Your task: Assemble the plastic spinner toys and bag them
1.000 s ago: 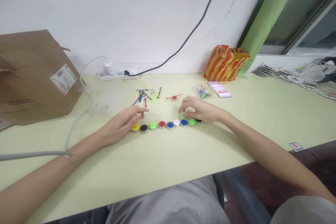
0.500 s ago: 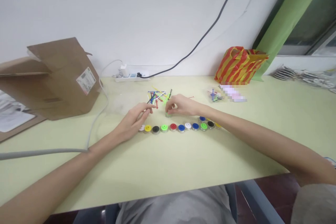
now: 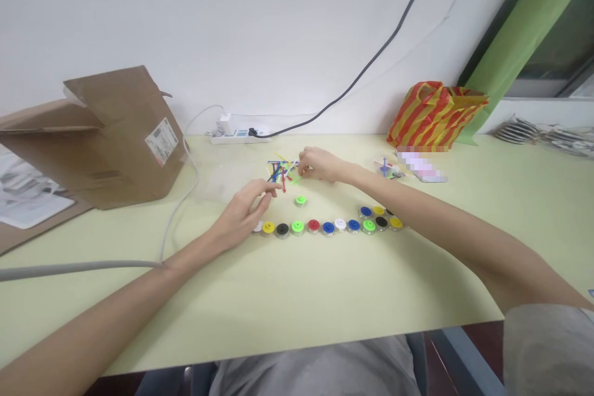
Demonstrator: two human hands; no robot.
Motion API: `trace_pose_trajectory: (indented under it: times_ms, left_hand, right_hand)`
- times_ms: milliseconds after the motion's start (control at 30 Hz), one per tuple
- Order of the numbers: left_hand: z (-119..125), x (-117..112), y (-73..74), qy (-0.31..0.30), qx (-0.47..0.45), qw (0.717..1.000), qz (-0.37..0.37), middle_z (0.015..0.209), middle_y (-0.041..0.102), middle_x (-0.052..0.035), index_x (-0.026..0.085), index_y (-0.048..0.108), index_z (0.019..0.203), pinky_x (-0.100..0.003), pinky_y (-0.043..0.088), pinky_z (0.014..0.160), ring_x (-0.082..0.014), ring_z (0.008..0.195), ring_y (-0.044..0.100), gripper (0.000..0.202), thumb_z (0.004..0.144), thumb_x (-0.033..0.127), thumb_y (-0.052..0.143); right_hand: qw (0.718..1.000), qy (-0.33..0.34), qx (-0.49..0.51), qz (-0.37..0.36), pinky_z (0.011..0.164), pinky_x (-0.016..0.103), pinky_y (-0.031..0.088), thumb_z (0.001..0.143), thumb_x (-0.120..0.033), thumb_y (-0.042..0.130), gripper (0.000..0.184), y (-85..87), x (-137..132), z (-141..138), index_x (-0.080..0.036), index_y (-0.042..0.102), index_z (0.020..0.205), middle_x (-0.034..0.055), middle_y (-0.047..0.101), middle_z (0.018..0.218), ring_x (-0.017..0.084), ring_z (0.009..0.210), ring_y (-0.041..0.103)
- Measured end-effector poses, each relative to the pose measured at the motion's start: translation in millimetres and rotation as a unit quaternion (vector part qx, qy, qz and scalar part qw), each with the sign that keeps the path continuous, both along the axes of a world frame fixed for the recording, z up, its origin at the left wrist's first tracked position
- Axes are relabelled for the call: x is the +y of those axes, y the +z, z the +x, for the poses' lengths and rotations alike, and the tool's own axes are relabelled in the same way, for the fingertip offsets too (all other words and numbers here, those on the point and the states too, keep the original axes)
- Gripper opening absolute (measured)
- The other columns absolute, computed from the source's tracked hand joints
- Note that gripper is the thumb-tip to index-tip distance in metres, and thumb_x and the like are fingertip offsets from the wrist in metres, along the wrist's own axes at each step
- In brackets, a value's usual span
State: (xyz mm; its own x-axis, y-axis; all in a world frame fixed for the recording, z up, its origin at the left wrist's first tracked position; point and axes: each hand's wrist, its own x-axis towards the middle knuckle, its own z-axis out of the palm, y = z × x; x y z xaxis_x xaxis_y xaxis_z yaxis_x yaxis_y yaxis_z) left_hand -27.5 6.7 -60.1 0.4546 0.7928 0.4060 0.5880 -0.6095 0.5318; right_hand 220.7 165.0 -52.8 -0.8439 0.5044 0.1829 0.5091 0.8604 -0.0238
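My right hand (image 3: 319, 165) is at the right side of a loose pile of thin coloured plastic sticks (image 3: 284, 174). Its fingertips are drawn together; what lies between them is hidden. In front of the pile, a small round disc with a bright green top (image 3: 301, 200) rests apart on the table. My left hand (image 3: 248, 210) hovers by the left end of a row of similar clear-based discs (image 3: 314, 225) topped in several colours. Its index finger and thumb are apart, with nothing visible between them. Part of a second row, with a blue-topped disc (image 3: 365, 213), lies behind my right forearm.
An open cardboard box (image 3: 125, 161) stands at left, with a grey cable (image 3: 179, 204) running past it. A power strip (image 3: 241, 136) lies by the wall. Further right are a small bag of coloured parts (image 3: 386, 167) and a red-and-yellow striped bag (image 3: 434, 117).
My right hand has left the green-topped disc and moved back to the sticks, uncovering the disc. My left hand stays near the row's left end. The view has shifted slightly.
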Motion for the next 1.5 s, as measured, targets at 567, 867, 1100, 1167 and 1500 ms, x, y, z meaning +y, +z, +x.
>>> trace_pose_trajectory:
  times_ms: [567, 867, 1100, 1167, 1500]
  left_hand:
    - [33.9, 48.0, 8.3, 0.096, 0.030, 0.994, 0.040, 0.089, 0.069, -0.0057, 0.018, 0.069, 0.097, -0.034, 0.046, 0.081, -0.0229, 0.090, 0.061, 0.028, 0.098, 0.040, 0.052]
    - [34.9, 53.1, 1.5, 0.003, -0.125, 0.950, -0.286, 0.050, 0.032, 0.0068, 0.017, 0.063, 0.074, -0.023, 0.017, 0.044, -0.0066, 0.043, 0.024, 0.039, 0.091, 0.052, 0.062]
    - [29.1, 56.8, -10.2, 0.011, -0.145, 0.912, -0.384, 0.044, 0.031, 0.0074, 0.019, 0.050, 0.061, -0.021, 0.012, 0.037, -0.0044, 0.038, 0.019, 0.042, 0.086, 0.048, 0.069]
    - [27.6, 57.2, -10.4, 0.014, -0.139, 0.910, -0.390, 0.044, 0.031, 0.0069, 0.019, 0.050, 0.060, -0.021, 0.012, 0.037, -0.0046, 0.038, 0.019, 0.041, 0.086, 0.046, 0.068]
    - [28.4, 54.3, -1.8, 0.018, -0.065, 0.908, -0.413, 0.044, 0.041, 0.0029, 0.017, 0.056, 0.057, -0.022, 0.015, 0.037, -0.0053, 0.036, 0.025, 0.038, 0.081, 0.042, 0.072]
  right_hand:
    - [0.945, -0.033, 0.265, -0.187, 0.067, 0.024, 0.043, 0.093, -0.006, 0.053, 0.017, 29.9, -69.6, -6.8, -0.012, 0.067, 0.087, 0.0011, 0.065, 0.071, 0.012, 0.067, 0.058]
    - [0.825, -0.111, 0.280, -0.477, 0.044, 0.020, 0.041, 0.086, -0.028, 0.077, 0.023, 16.7, -69.8, 13.1, -0.010, 0.068, 0.075, 0.0036, 0.067, 0.065, 0.006, 0.048, 0.048]
    - [0.837, -0.134, 0.174, -0.502, 0.041, 0.018, 0.025, 0.087, -0.038, 0.077, 0.036, 15.1, -76.5, 9.1, -0.013, 0.061, 0.067, -0.0047, 0.050, 0.056, 0.003, 0.046, 0.036]
    - [0.838, -0.143, 0.160, -0.502, 0.041, 0.019, 0.020, 0.089, -0.037, 0.074, 0.036, 15.8, -77.5, 8.2, -0.014, 0.060, 0.066, -0.0060, 0.045, 0.056, 0.003, 0.046, 0.030]
    - [0.848, -0.144, 0.121, -0.496, 0.041, 0.022, 0.018, 0.085, -0.024, 0.070, 0.024, 17.8, -78.9, 7.9, -0.014, 0.063, 0.064, -0.0036, 0.050, 0.058, 0.005, 0.047, 0.031]
